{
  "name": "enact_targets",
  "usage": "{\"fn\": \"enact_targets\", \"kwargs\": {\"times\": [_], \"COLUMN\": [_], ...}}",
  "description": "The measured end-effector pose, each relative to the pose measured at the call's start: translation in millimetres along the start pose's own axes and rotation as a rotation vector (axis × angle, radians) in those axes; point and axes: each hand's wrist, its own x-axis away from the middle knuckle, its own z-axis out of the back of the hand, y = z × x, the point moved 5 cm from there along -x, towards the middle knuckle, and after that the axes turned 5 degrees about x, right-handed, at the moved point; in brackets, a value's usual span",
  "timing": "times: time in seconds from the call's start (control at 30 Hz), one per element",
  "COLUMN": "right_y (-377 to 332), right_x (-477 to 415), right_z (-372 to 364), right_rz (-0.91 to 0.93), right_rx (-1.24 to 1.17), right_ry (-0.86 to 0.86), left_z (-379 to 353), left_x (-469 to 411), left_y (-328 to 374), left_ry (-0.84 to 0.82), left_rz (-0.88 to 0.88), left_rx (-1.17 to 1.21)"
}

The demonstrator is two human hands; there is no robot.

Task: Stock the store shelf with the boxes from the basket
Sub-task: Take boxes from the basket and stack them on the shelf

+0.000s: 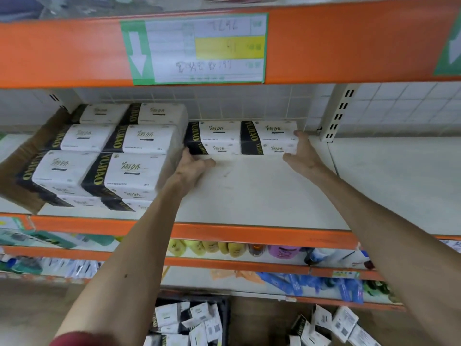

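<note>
Your left hand and right hand bracket two tissue boxes at the shelf's back edge, each grip spread open, flat against an outer end. More boxes are stacked at the left end; the basket sits on the floor below.

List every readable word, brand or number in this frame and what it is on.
"YUJIAO": black band of the tissue packs, yellow letters.
"360": small number on the front tissue pack.
Shelf price tag: upside-down handwriting, blurred, unreadable.
Chinese logo on the packs: too blurred to transcribe.
Packs in the basket: print too small.
</note>
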Motion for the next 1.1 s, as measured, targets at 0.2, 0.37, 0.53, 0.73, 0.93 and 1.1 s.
{"fn": "enact_targets", "kwargs": {"times": [0.2,0.37,0.53,0.73,0.93,1.1], "right_y": [-16.9,-47.6,-83.9,-124.7,-144.3,-147.1], "right_x": [50.0,97.4,135.5,182.6,246.5,307.8], "right_z": [-3.2,-41.7,-67.1,-88.4,-152.5,-225.9], "right_rz": [-0.015,0.100,0.155,0.211,0.119,0.051], "right_rx": [0.115,0.162,0.177,0.165,0.106,0.078], "right_ry": [0.280,0.181,0.036,0.072,0.175,0.219], "left_z": [2.8,8.4,11.3,40.8,113.9,193.7], "left_x": [34.1,56.8,97.9,157.2,205.4,217.0], "left_y": [-7.7,-9.3,3.1,14.4,-14.0,-81.5], "left_ry": [0.006,-0.008,-0.071,-0.215,-0.366,-0.384], "left_rz": [-0.048,-0.119,-0.261,-0.391,-0.374,-0.261], "left_rx": [-0.253,-0.445,-0.730,-0.647,-0.579,-0.629]}}
